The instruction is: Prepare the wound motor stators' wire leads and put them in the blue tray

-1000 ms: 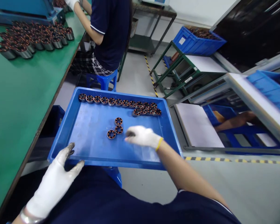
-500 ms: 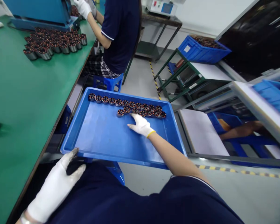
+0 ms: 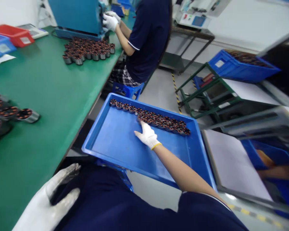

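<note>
A blue tray (image 3: 115, 141) lies in front of me, holding two rows of motor stators (image 3: 162, 124) with copper windings along its far side. My right hand (image 3: 148, 134), in a white glove, is inside the tray. Its fingertips touch the stator at the left end of the nearer row, and the thumb stands apart from them. My left hand (image 3: 47, 195), also gloved, is open over my lap by the bench edge, thumb spread and nothing in it.
On the green bench (image 3: 50, 86) to my left lie blurred stators (image 3: 26, 115) and a larger group (image 3: 86, 50) farther back. A co-worker (image 3: 150, 41) sits beyond the tray at a blue machine (image 3: 74, 16). Racks with a filled blue crate (image 3: 243, 65) stand to the right.
The view has swung left, bringing more of the bench in. The nearer row of stators now sits closer against the far row, with my right hand still at its left end.
</note>
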`<action>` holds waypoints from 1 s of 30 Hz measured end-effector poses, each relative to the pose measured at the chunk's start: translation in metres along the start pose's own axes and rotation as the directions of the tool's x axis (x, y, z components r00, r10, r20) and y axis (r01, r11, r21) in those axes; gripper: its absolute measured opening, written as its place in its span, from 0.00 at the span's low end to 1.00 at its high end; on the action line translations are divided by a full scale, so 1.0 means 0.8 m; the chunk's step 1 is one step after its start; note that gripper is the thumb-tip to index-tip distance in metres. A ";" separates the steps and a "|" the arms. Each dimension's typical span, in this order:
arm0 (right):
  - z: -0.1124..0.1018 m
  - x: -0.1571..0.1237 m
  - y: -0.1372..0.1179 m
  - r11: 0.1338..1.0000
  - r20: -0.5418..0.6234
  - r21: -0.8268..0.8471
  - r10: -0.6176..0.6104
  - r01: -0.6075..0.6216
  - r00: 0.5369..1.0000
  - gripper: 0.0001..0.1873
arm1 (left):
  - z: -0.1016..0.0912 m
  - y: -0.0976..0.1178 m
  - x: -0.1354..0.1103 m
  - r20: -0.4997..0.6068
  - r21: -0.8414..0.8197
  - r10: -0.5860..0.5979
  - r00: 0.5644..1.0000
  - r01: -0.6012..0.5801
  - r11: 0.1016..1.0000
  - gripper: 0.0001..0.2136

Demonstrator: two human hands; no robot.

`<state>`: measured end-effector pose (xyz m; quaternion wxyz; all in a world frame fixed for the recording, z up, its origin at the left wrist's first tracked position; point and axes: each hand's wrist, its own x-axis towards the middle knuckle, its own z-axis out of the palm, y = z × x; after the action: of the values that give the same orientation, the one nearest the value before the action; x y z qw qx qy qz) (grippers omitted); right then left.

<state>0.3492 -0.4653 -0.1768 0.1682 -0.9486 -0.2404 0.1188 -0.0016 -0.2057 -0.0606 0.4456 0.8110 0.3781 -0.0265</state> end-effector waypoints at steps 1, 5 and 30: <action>-0.003 0.004 0.002 1.000 -0.019 0.004 0.002 -0.002 1.000 0.40 | -0.005 -0.004 -0.010 -0.009 -0.035 -0.019 1.000 0.019 0.999 0.29; -0.019 0.016 0.005 0.995 -0.067 0.068 0.072 -0.068 0.995 0.27 | -0.027 -0.009 -0.054 -0.034 -0.200 -0.092 0.995 0.084 0.976 0.28; 0.010 -0.105 -0.545 -0.013 0.097 0.508 -0.993 0.862 -0.072 0.08 | -0.115 -0.091 -0.102 -0.063 -0.978 -0.306 0.950 0.002 0.208 0.32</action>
<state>0.0934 -0.1439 -0.0083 0.2784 -0.4125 -0.8414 0.2106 -0.1331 -0.1625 -0.0258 0.7970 0.3110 0.4423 0.2691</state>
